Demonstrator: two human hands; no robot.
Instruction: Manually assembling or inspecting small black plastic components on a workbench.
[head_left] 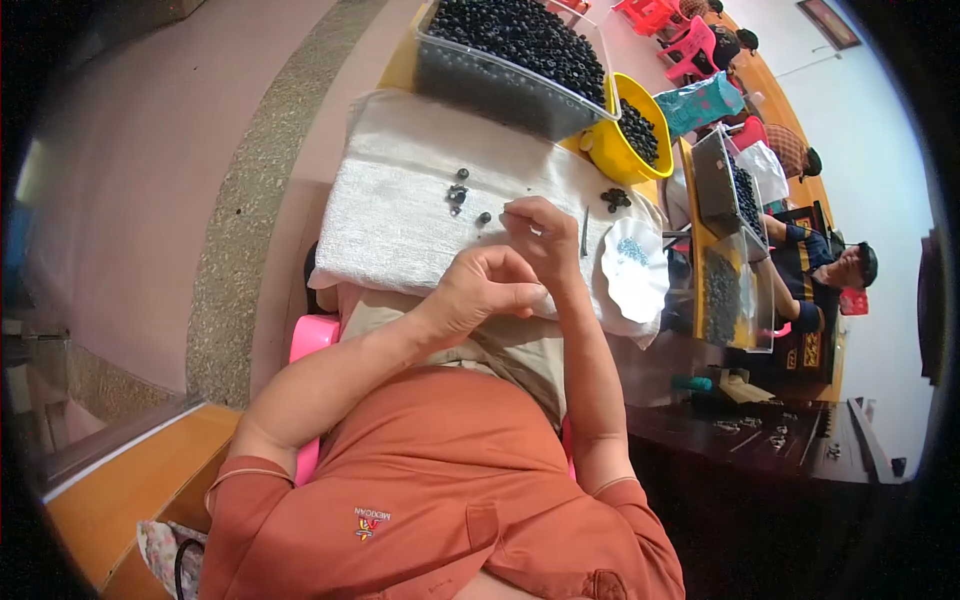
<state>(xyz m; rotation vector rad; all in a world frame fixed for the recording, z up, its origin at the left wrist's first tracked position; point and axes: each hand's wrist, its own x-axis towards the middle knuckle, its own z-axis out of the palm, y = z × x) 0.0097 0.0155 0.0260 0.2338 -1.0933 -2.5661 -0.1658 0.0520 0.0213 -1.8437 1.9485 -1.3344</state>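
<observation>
My left hand is above the near edge of a white cloth, thumb and fingers pinched together. Close beside it, my right hand has its fingers curled inward. Whatever either hand grips is too small or hidden to make out. Just past my hands lie a small round black part, another black part and a little group of dark, shiny pieces. Right of my right hand lies a thin metal tool, apparently tweezers. A white wavy-rimmed plate holds tiny pale-blue bits.
A clear plastic bin full of black parts stands at the cloth's far end, beside a yellow basin of similar parts. A dark cluster of parts lies above the plate. At right, a co-worker sits by more clear bins.
</observation>
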